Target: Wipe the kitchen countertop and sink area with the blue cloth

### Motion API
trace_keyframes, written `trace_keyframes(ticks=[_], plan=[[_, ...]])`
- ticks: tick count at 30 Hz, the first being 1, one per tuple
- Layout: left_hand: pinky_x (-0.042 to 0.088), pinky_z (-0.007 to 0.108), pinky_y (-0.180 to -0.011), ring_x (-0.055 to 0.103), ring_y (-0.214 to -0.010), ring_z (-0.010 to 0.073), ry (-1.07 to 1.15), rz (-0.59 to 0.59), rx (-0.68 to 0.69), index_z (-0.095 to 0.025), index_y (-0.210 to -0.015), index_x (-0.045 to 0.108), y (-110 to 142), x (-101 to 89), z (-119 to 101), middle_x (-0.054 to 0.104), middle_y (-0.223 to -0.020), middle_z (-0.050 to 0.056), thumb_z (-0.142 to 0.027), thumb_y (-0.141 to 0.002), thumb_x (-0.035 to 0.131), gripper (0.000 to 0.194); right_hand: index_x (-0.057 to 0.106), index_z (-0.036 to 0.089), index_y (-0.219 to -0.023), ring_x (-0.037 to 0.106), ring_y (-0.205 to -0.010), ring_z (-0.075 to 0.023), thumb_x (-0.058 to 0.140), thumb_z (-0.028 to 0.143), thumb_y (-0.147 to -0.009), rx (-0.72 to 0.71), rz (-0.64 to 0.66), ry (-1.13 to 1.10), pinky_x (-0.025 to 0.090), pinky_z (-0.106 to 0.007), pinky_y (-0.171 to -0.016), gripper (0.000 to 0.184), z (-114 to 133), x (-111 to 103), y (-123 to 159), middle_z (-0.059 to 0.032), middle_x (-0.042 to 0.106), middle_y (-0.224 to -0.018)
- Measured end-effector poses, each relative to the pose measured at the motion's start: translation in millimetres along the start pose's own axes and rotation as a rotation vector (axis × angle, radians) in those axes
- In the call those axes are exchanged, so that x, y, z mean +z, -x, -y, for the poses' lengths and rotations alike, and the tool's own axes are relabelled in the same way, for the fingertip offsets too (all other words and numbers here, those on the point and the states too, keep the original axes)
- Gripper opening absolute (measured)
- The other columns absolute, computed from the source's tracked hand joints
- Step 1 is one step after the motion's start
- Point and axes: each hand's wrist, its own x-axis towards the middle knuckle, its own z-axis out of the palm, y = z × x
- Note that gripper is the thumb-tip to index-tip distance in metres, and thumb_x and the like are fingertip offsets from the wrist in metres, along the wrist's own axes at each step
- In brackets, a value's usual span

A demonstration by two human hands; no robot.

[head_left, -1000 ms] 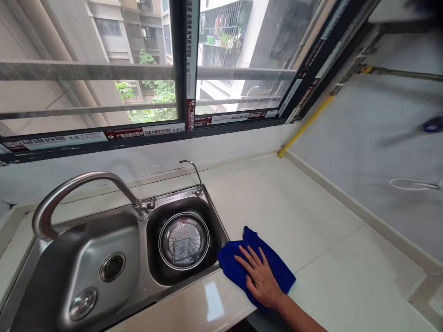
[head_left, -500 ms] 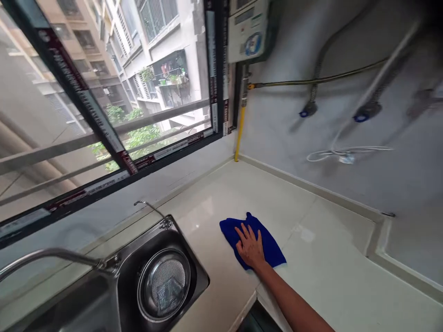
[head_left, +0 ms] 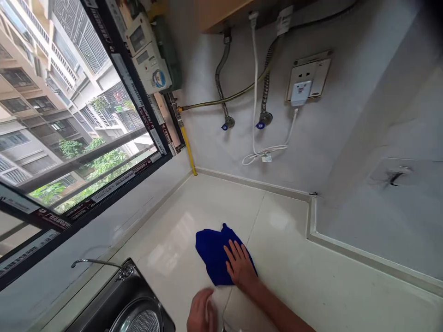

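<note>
A dark blue cloth [head_left: 214, 256] lies spread on the pale countertop [head_left: 284, 272], with a small corner sticking up at its far side. My right hand [head_left: 240, 269] rests flat on the right part of the cloth, fingers stretched out and pressing it from above. At the bottom edge, my left hand [head_left: 200, 311] hovers nearer to me than the cloth and apart from it. Its fingers are loosely bent, slightly blurred and partly cut off by the frame, with nothing visible in them.
At lower left is a steel sink [head_left: 136, 281] with a round strainer basket [head_left: 141, 320] and a thin spout [head_left: 93, 261]. A yellow gas pipe [head_left: 188, 150] runs down the corner. A coiled white cable [head_left: 256, 157] hangs against the wall above a raised counter edge [head_left: 242, 180].
The view has swung right, showing more wall and a socket. My left hand has come into view at the bottom. My right hand stays on the cloth, now over its right side.
</note>
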Motion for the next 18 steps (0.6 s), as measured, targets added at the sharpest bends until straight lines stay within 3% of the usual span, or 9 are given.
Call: trace_keyframes(ticks=[3,6,13,18], plan=[[0.057,0.051,-0.104,0.060,-0.127,0.0269,-0.123,0.078,0.155,-0.020,-0.129,0.062,-39.4,27.6,-15.9,0.065,-0.134,0.015,-0.024,-0.092,0.042,0.042,0.041,0.022,-0.151,0.035,-0.144,-0.0291,0.041,0.029,-0.096,0.006,-0.043,0.017,0.034,-0.049,-0.115,0.055,-3.6,-1.1,17.0,-0.0110,0.035,-0.159],[0.056,0.053,-0.106,0.056,-0.132,0.0278,-0.247,0.090,0.172,-0.019,-0.136,0.055,-51.5,40.1,-18.1,0.060,-0.141,0.016,-0.019,-0.091,0.044,0.047,0.041,0.020,-0.150,0.041,-0.141,-0.0274,0.039,0.032,-0.099,0.055,-0.039,0.002,0.039,-0.045,-0.112,0.053,-12.3,-8.2,29.8,-0.0095,0.040,-0.156],[0.060,0.043,-0.098,0.059,-0.129,0.0245,-0.310,0.092,0.329,-0.024,-0.133,0.058,-29.1,28.4,11.2,0.060,-0.142,0.012,-0.020,-0.093,0.045,0.042,0.059,0.020,-0.134,0.057,-0.124,-0.0242,0.031,0.026,-0.101,0.144,-0.036,-0.094,0.050,-0.042,-0.097,0.043,-49.7,-29.1,41.2,-0.0084,0.059,-0.140],[0.064,0.040,-0.090,0.069,-0.111,0.0228,-0.264,0.106,0.387,-0.025,-0.110,0.070,-52.0,20.2,14.3,0.069,-0.127,0.011,-0.020,-0.091,0.050,0.028,0.062,0.022,-0.129,0.060,-0.121,-0.0223,0.032,0.026,-0.101,0.201,-0.084,-0.207,0.055,-0.042,-0.098,0.041,-47.2,-40.4,65.4,-0.0075,0.064,-0.134]])
